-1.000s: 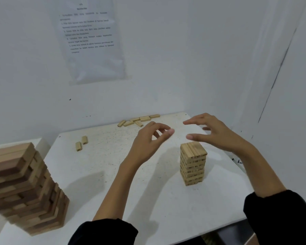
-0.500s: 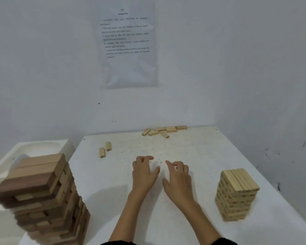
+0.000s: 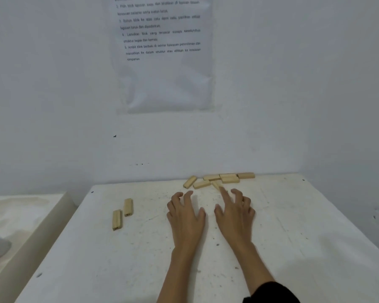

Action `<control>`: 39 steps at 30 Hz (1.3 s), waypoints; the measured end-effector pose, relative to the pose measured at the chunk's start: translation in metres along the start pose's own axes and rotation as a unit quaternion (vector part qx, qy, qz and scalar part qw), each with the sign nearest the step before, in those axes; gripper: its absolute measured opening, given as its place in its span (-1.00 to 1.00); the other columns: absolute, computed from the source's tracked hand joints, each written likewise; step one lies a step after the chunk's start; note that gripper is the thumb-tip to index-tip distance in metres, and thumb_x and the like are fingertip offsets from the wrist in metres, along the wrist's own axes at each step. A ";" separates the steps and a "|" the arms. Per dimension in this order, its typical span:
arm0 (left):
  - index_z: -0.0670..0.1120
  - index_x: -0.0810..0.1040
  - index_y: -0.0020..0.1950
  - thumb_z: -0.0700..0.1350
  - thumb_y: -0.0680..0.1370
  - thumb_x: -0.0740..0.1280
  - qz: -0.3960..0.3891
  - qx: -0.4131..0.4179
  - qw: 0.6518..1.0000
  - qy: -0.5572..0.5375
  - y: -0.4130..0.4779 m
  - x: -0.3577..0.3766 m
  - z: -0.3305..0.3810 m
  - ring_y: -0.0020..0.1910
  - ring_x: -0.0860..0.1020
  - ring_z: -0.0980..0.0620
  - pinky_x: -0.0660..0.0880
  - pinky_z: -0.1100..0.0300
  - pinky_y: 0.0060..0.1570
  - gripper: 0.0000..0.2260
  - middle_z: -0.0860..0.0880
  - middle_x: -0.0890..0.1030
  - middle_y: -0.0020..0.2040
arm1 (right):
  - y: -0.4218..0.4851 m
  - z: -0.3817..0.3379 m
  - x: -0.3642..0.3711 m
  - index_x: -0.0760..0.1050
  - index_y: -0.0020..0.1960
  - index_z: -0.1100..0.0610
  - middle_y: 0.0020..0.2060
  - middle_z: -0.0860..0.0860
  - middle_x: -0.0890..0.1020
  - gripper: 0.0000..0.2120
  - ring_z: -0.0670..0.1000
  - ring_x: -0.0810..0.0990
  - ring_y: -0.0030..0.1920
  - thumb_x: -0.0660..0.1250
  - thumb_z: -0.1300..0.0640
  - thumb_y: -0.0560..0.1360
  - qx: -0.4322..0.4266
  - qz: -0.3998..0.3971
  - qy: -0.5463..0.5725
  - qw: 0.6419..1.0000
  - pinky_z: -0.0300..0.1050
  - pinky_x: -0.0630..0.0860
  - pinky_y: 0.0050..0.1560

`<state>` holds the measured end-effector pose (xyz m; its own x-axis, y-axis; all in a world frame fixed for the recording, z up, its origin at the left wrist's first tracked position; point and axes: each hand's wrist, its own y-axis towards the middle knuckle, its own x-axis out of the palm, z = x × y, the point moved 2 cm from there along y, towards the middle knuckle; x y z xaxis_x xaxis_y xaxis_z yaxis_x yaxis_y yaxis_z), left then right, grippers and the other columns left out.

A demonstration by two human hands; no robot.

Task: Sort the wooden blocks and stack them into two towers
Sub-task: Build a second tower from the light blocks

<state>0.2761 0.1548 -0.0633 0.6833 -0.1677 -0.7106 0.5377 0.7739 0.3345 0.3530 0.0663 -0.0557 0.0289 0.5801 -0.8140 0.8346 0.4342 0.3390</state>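
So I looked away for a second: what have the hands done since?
The left hand and right hand left the light tower, empty, and moved forward over the table to the far blocks. Those and the two blocks at left haven't moved.

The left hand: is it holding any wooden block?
No, the left hand is empty, fingers loosely curled over the table, and the blocks lie beyond its fingertips.

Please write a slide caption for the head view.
Left hand and right hand, both open, extend toward loose wooden blocks on the white table.
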 end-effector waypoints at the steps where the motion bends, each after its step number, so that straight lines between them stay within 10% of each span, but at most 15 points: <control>1: -0.01 0.34 0.37 -0.07 0.50 0.29 0.002 0.002 1.000 -0.003 0.007 0.001 0.000 0.31 0.22 -0.05 0.22 0.11 0.21 -0.56 -0.06 0.27 0.33 | 0.008 0.001 0.003 0.23 0.45 -0.09 0.42 0.01 0.26 -0.52 0.09 0.26 0.33 0.20 0.02 0.55 0.000 -0.004 -0.007 1.000 0.00 0.26 0.22; 16: 0.11 0.37 0.36 -0.01 0.55 0.24 -0.013 0.051 0.997 0.047 0.055 0.025 0.001 0.34 0.17 -0.04 0.17 0.06 0.25 -0.63 -0.06 0.26 0.35 | 0.031 0.005 0.005 0.57 -0.18 -0.04 -0.19 -0.10 0.54 -0.84 -0.01 0.49 -0.11 0.40 0.23 0.38 0.087 0.101 0.226 0.965 -0.07 0.42 -0.12; 22: 0.13 0.46 0.28 -0.02 0.56 0.22 -0.028 0.062 0.996 0.066 0.057 0.024 0.001 0.34 0.25 0.01 0.12 0.08 0.24 -0.71 0.00 0.34 0.34 | 0.025 0.009 -0.002 0.54 -0.23 -0.01 -0.21 -0.10 0.48 -0.77 -0.07 0.46 -0.19 0.38 0.32 0.38 0.151 0.114 0.361 0.913 -0.45 0.33 -0.31; 39: 0.02 0.67 -0.08 -0.02 0.36 0.53 0.020 0.032 0.986 -0.164 -0.017 -0.014 0.002 0.01 0.49 0.12 0.49 0.20 -0.02 -0.82 0.17 0.50 -0.04 | -0.078 0.016 -0.043 0.52 -0.27 -0.05 -0.19 -0.03 0.54 -0.66 -0.05 0.51 -0.21 0.40 0.40 0.36 0.119 0.103 0.395 0.905 -0.46 0.41 -0.25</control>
<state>0.2579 0.1424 -0.0578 0.8219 -0.3344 -0.4612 0.5299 0.7460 0.4033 0.2956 -0.0040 -0.0548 -0.1256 0.9845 -0.1221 0.9539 0.1536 0.2577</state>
